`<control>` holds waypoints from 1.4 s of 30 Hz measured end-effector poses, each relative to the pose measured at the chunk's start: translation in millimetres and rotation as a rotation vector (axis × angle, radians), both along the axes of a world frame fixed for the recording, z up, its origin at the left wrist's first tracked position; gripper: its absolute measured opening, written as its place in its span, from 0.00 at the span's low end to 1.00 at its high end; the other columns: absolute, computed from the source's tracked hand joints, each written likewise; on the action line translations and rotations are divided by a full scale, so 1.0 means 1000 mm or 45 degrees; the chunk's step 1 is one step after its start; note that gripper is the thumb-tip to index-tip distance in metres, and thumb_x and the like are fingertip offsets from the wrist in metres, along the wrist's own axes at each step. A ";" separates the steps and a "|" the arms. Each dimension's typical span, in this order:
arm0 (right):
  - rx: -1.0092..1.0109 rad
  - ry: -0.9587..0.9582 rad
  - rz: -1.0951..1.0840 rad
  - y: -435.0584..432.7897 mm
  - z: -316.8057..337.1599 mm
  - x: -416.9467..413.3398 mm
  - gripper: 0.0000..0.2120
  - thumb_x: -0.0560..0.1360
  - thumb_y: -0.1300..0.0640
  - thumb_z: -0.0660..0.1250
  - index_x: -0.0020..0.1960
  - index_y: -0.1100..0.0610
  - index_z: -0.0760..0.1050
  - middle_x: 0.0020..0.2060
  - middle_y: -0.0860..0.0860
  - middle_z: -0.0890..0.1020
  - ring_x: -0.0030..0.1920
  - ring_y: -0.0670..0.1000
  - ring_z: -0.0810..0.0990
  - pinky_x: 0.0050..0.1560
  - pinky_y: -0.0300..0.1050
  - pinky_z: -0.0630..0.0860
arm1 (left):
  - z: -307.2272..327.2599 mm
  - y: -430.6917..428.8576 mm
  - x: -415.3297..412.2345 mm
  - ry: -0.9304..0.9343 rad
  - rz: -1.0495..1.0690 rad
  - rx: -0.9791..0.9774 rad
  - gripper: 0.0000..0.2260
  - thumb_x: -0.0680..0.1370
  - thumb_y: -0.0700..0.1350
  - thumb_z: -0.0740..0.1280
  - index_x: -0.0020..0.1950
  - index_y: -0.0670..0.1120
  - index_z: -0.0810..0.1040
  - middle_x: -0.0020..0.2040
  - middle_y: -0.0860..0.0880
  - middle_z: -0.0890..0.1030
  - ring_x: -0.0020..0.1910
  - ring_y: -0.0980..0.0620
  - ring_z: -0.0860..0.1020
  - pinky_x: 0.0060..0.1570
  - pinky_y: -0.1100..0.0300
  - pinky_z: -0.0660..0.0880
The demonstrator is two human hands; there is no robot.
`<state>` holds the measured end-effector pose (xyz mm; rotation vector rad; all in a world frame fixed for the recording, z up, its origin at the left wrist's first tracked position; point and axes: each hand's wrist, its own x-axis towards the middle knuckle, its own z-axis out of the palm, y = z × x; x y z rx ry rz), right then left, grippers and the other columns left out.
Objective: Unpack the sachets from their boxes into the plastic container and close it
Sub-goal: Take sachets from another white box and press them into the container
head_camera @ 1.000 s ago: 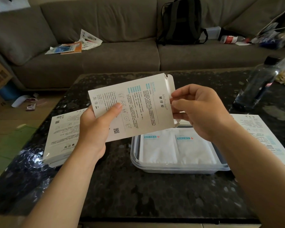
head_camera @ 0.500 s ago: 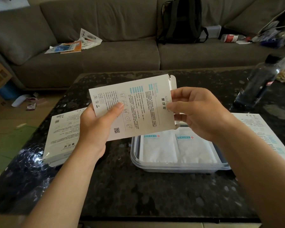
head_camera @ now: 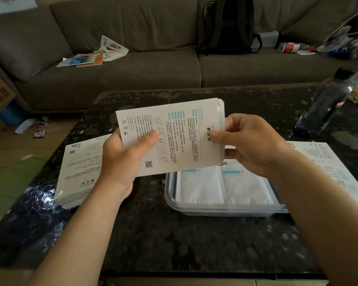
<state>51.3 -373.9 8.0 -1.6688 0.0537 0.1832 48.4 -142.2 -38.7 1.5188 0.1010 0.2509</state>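
Observation:
I hold a flat white printed box (head_camera: 180, 139) in the air above the black table. My left hand (head_camera: 124, 159) grips its left end, thumb on the printed face. My right hand (head_camera: 254, 145) pinches its right, opened end, thumb on the face and fingers behind the flap. Below the box sits the clear plastic container (head_camera: 174, 201), lidless, with two white sachets (head_camera: 201, 184) lying side by side in it. Whether anything is coming out of the box is hidden by my right hand.
Another white box (head_camera: 79, 168) lies flat on the table at the left, and a third one (head_camera: 329, 162) at the right. A dark plastic bottle (head_camera: 324, 104) stands at the far right. A grey sofa with a backpack (head_camera: 227, 25) and papers is behind the table.
My right thumb has slid further onto the box's face at its opened end. The box has shifted slightly; my left hand keeps the same grip.

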 end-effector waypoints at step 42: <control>-0.847 -0.140 -0.122 -0.034 0.027 -0.003 0.10 0.80 0.61 0.65 0.42 0.54 0.82 0.44 0.51 0.81 0.45 0.58 0.82 0.36 0.42 0.79 | -0.005 0.011 0.012 0.042 0.403 -0.014 0.14 0.76 0.48 0.78 0.61 0.52 0.83 0.55 0.56 0.87 0.52 0.56 0.87 0.48 0.51 0.86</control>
